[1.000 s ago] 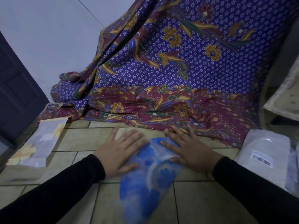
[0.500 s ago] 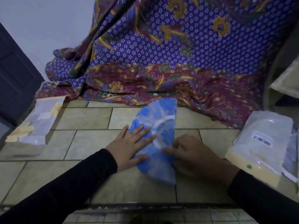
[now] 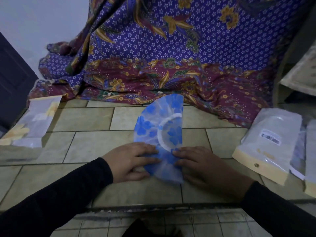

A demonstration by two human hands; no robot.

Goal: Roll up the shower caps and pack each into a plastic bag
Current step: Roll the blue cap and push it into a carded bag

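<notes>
A translucent shower cap (image 3: 148,127) with blue flowers and a white elastic band lies folded into a half circle on the tiled floor, its straight edge on the right. Both my hands are at its near end. My left hand (image 3: 131,159) lies with its fingers laid over the near left edge, the thumb beside the cap. My right hand (image 3: 201,165) has bent fingers with the tips on the cap's near right part and the thumb at its bottom edge. A clear plastic bag (image 3: 34,120) holding something yellow lies at the far left.
A purple and maroon batik cloth (image 3: 171,57) hangs behind and spills onto the floor just past the cap. Flat packets (image 3: 270,139) in clear wrap lie at the right. A dark door (image 3: 12,82) stands at the left. The tiled step's edge (image 3: 153,207) runs under my forearms.
Both hands slid back along the cap from its far end to its near end. The cap now lies flat as a half circle, farther from me, and the view has tilted down.
</notes>
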